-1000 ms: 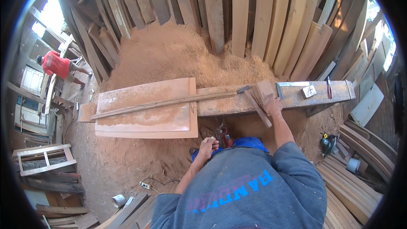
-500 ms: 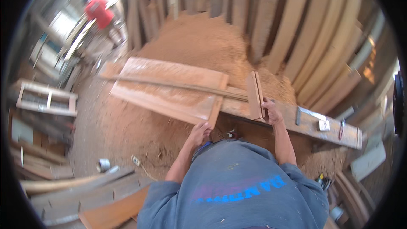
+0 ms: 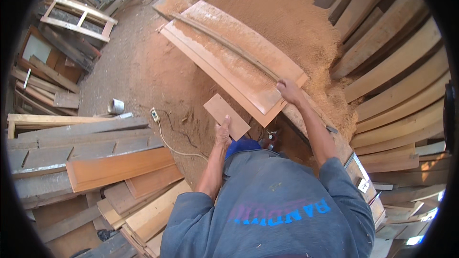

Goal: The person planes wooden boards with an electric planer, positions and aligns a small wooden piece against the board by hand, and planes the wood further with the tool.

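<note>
In my left hand [image 3: 223, 131] is a short, flat piece of board [image 3: 224, 113], held low in front of my body and apart from the bench. My right hand [image 3: 288, 91] is closed at the near end of a long thin wooden strip [image 3: 224, 43]. That strip lies lengthwise over a reddish wooden panel [image 3: 258, 98] with a raised centre, dusted with sawdust. Beneath the panel is a long plank bench [image 3: 306, 117], running from far left to near right.
A sawdust heap [image 3: 296, 24] lies behind the panel, with upright planks [image 3: 397, 81] beyond it to the right. On the left are stacked boards [image 3: 119, 169], a small can [image 3: 115, 106], an extension socket [image 3: 154, 114] with a trailing cord, and a wooden frame [image 3: 79, 19].
The short board has passed from my right hand to my left. My left hand has let go of the panel's corner, and my right is now on the strip. The view has turned left.
</note>
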A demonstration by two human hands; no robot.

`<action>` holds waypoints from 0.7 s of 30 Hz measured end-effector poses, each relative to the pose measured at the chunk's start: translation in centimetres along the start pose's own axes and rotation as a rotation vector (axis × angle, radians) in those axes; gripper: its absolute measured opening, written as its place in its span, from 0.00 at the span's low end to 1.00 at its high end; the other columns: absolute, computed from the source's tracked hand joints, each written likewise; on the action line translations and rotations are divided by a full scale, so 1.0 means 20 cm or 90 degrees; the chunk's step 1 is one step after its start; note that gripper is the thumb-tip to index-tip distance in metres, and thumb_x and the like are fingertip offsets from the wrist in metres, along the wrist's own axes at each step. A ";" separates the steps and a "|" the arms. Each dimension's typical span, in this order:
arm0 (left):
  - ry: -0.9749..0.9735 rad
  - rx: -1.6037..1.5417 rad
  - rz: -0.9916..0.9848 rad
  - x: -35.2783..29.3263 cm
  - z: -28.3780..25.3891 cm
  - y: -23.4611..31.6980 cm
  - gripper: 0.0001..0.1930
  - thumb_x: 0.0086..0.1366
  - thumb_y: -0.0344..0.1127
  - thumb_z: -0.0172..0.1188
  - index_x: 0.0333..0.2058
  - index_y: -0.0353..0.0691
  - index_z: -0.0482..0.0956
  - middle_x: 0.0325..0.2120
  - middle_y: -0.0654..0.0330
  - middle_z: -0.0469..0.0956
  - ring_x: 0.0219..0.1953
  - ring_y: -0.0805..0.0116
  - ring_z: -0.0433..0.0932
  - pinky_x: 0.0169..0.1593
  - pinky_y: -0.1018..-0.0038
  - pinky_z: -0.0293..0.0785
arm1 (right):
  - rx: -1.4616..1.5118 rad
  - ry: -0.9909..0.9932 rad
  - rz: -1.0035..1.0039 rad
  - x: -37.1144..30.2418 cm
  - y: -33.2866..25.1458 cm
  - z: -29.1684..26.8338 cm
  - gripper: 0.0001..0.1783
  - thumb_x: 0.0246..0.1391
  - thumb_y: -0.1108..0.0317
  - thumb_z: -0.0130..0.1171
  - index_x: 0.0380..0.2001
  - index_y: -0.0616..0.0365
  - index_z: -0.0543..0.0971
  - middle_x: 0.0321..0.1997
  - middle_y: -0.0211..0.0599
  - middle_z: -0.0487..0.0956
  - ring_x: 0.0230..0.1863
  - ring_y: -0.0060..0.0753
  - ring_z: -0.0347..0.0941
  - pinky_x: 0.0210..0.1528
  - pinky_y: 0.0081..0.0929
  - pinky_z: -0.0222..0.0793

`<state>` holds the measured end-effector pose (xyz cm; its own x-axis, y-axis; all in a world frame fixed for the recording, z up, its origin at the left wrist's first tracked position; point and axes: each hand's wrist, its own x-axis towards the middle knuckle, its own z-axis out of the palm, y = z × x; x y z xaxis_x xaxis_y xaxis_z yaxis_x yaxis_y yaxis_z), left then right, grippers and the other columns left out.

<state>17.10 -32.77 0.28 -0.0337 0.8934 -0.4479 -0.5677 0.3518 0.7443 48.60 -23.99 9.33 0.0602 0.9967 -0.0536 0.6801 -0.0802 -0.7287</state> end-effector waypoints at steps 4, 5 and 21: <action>-0.018 -0.027 0.001 0.12 -0.09 -0.16 0.27 0.69 0.38 0.67 0.62 0.39 0.68 0.52 0.58 0.78 0.52 0.62 0.80 0.57 0.61 0.80 | -0.145 -0.062 0.060 0.35 -0.08 0.14 0.24 0.60 0.55 0.54 0.49 0.64 0.81 0.50 0.60 0.82 0.55 0.58 0.78 0.59 0.48 0.72; -0.023 -0.019 0.008 0.14 -0.06 -0.19 0.28 0.69 0.38 0.68 0.63 0.39 0.68 0.53 0.59 0.77 0.54 0.62 0.79 0.58 0.62 0.78 | -0.148 -0.075 0.062 0.42 -0.09 0.18 0.24 0.60 0.55 0.54 0.49 0.64 0.81 0.50 0.60 0.82 0.55 0.58 0.78 0.59 0.48 0.72; 0.089 0.056 0.081 0.29 0.04 -0.33 0.32 0.70 0.44 0.66 0.65 0.32 0.66 0.58 0.55 0.75 0.58 0.63 0.76 0.62 0.65 0.73 | -0.404 0.047 0.175 0.61 -0.07 0.46 0.34 0.59 0.40 0.60 0.62 0.47 0.73 0.66 0.46 0.68 0.66 0.53 0.64 0.67 0.52 0.61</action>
<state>21.34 -29.63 -6.87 -0.2172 0.8870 -0.4075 -0.4773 0.2677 0.8370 41.68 -11.62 3.31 0.3259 0.9383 -0.1162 0.9272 -0.3412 -0.1546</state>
